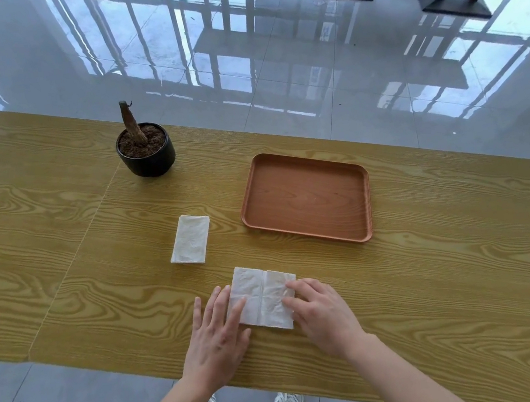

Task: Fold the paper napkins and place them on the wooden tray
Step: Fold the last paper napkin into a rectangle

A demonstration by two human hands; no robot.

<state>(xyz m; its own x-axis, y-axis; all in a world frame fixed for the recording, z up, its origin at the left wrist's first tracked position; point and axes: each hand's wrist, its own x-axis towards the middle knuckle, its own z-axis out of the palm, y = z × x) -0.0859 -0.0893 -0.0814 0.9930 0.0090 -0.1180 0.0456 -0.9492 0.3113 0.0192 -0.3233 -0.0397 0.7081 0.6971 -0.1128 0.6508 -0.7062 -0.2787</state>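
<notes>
head view, looking down on a yellow-brown wood-grain table [433, 280].

- white paper napkin, opened flat with a centre crease [263, 296]: lower centre of the frame, lying on the table near its front edge.
- left hand [218, 336]: fingers straight and spread, flat on the table at the napkin's left edge; at least one fingertip lies on the paper. grips nothing.
- right hand [319, 314]: fingers gently bent, tips pressing the napkin's right half; looks like pressing rather than pinching, though the edge under the fingers is hidden.
- stack of folded white napkins [191, 239]: centre left, apart from the open one.
- reddish-brown rectangular wooden tray with rounded corners [310, 228]: right of centre, above the hands, nothing on it.
- round black pot with soil and a bare brown stump [145, 148]: upper left.
- glossy grey tiled floor [271, 49]: top of the frame.
</notes>
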